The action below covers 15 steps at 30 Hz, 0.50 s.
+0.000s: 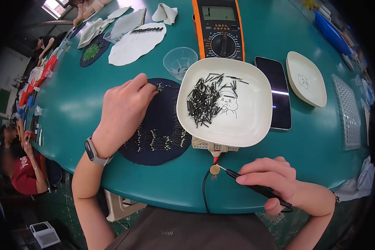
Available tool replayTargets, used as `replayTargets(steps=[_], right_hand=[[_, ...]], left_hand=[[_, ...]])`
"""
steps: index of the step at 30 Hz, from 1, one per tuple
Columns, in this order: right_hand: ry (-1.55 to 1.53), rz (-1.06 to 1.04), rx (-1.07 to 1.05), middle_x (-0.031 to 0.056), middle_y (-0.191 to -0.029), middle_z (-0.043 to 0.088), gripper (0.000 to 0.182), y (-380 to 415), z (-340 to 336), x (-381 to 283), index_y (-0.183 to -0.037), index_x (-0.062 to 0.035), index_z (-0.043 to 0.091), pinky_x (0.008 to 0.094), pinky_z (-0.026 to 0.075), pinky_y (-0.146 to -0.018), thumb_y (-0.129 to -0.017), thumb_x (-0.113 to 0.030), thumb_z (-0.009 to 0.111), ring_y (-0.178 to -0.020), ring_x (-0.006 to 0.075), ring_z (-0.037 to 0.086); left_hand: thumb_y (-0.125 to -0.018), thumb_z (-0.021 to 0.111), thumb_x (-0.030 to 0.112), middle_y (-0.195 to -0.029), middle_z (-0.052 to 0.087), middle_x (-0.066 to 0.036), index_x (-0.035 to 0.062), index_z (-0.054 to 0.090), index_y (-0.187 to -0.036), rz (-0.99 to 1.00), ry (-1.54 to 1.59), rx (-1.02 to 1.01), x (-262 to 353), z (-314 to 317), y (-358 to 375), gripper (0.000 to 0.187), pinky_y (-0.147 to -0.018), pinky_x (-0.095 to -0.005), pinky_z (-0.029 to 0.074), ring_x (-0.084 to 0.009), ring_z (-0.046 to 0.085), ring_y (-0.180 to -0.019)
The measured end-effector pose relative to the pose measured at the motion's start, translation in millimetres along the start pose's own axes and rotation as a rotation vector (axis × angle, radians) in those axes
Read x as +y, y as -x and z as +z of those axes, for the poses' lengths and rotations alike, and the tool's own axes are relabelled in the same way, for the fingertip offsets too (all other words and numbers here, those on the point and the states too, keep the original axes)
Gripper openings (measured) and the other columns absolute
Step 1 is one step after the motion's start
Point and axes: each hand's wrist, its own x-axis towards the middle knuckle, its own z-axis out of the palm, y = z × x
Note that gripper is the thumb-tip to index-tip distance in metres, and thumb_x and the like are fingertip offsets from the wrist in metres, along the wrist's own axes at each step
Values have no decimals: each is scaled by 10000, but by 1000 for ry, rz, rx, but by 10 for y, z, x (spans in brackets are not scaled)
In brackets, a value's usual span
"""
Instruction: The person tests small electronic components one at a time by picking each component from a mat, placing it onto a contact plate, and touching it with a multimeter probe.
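Right hand [275, 179] grips a thin black multimeter probe [254, 186], fingers wrapped tight round the shaft. Probe's long axis runs from the hand up-left; metal tip touches or sits just on a small round brass-coloured contact disc [214, 169] on the teal round surface [71, 104], just below the big white square plate [246, 121] of loose black-bodied pin components [204, 102].

Left hand [123, 112] lies left of that plate, palm down on a dark navy round felt mat [162, 150], fingertips pinched narrow at the mat's upper edge on a row of laid-out components; what's between them, can't tell.

Disc lies well right of and below the left hand, so right hand is nearer. Orange-cased digital multimeter [218, 29] sits above the plate.
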Motion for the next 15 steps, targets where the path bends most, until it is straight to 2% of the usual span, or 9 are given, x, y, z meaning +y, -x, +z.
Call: replayTargets(steps=[2,5,8,11,14,15], right_hand=[[-1,2,0,139,-990,673,557,-4,-6,0,-1161,27,704,275,502,-489,-1011,-471,504,-650,199,651],[2,11,-7,137,-995,673,555,8,-7,2,-1160,23,707,274,500,-490,-1008,-474,511,-651,194,651],[5,11,-8,136,-996,673,554,8,-6,5,-1161,20,709,272,497,-490,-1004,-476,519,-651,190,649],[3,12,-12,136,-999,673,554,9,-12,1,-1164,18,710,266,491,-488,-1001,-479,526,-647,187,646],[6,8,-5,133,-1009,675,554,16,-5,8,-1170,12,710,259,474,-480,-997,-483,533,-643,182,643],[10,9,-3,131,-1013,676,555,26,-2,13,-1171,10,711,257,467,-479,-995,-487,536,-643,180,643]], left_hand=[[-808,776,94,-791,542,-67,41,668,-843,-5,34,19,-9,-31,15,125,-555,-382,463,-257,598,-625],[-811,780,139,-820,546,-64,61,647,-811,-63,123,-71,-9,-90,55,154,-567,-369,467,-250,622,-686],[-773,810,144,-811,543,-62,57,648,-788,-102,185,-76,-5,-113,38,184,-564,-367,464,-266,590,-641],[-758,820,81,-811,558,-47,55,676,-816,-132,241,-35,-47,-124,18,158,-533,-344,446,-218,582,-604],[-757,816,11,-817,619,-34,56,727,-887,-240,549,-39,72,-339,-1,163,-495,-320,435,-152,599,-605],[-769,808,-3,-837,648,-42,46,735,-911,-181,664,-41,141,-433,-6,167,-494,-310,444,-137,610,-616]])
